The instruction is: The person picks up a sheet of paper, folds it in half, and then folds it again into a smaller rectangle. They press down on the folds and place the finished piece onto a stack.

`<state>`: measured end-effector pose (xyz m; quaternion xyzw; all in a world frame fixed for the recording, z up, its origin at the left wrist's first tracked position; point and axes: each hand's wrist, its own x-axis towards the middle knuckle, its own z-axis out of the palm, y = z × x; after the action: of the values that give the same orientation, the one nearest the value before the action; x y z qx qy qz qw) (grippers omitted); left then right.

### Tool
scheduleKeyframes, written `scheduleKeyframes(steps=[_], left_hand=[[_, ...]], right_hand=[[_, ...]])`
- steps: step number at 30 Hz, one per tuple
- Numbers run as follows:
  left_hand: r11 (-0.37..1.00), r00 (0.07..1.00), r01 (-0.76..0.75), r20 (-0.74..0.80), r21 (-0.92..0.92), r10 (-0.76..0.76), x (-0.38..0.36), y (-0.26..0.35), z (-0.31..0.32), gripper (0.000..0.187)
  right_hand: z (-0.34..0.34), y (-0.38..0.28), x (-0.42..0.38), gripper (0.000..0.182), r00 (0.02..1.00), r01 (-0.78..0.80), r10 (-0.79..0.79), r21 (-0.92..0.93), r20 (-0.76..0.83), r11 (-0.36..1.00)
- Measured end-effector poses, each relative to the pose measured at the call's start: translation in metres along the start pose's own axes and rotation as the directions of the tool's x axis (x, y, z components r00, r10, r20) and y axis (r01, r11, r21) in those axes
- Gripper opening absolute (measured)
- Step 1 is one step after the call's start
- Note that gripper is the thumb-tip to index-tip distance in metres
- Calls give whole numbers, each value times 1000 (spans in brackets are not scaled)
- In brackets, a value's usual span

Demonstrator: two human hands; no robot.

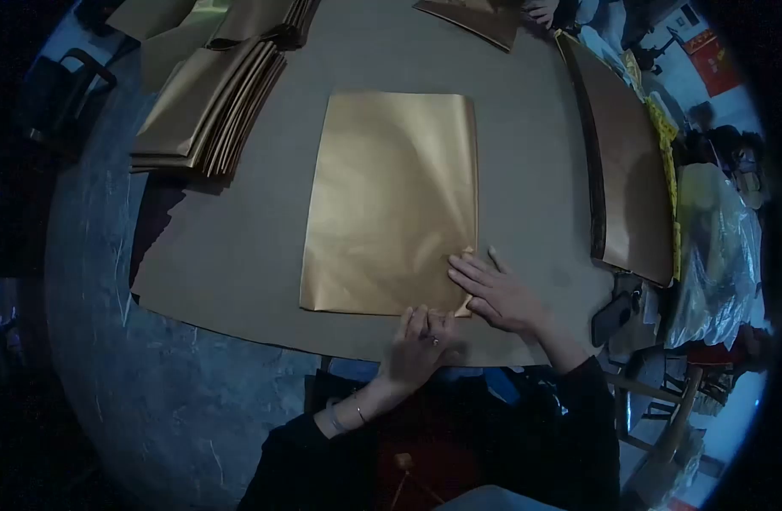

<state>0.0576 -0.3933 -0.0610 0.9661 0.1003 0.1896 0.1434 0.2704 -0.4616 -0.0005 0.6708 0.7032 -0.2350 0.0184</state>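
Note:
A shiny gold sheet (386,187), seemingly folded paper, lies flat on the brown-covered table in front of me. My left hand (418,345) is at its near edge, close to the lower right corner, with fingers curled onto that edge; the thumb is partly hidden. My right hand (497,295) lies on the same corner from the right side. Its fingers are stretched out and pressed against the sheet's right edge, thumb near the bottom edge. A small bit of the corner sticks up by the right fingertips.
Stacks of folded gold sheets (208,111) lie at the table's left. A tall brown stack (633,162) stands on the right, beside clear plastic wrapping (714,255). A dark phone (612,319) rests at the right edge. Another person's hand (541,12) shows at the far side.

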Motion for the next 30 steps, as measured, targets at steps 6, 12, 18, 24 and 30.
scheduleKeyframes(steps=[6,12,18,24,30], left_hand=[[988,986,-42,165,148,17,6,8,-15,70],[970,956,-120,287,213,55,7,9,-25,73],[942,975,-139,209,305,76,4,7,-15,69],[972,990,-75,133,221,46,9,10,-14,55],[981,990,-73,131,178,50,9,10,-16,59]], right_hand=[[14,4,0,49,998,-3,0,-41,-70,999],[-2,13,11,49,994,-62,59,-37,-90,997],[-34,71,64,48,963,-127,123,-2,-240,992],[-58,137,118,50,903,-166,188,90,-386,982],[-63,172,139,52,903,-166,191,96,-385,981]])
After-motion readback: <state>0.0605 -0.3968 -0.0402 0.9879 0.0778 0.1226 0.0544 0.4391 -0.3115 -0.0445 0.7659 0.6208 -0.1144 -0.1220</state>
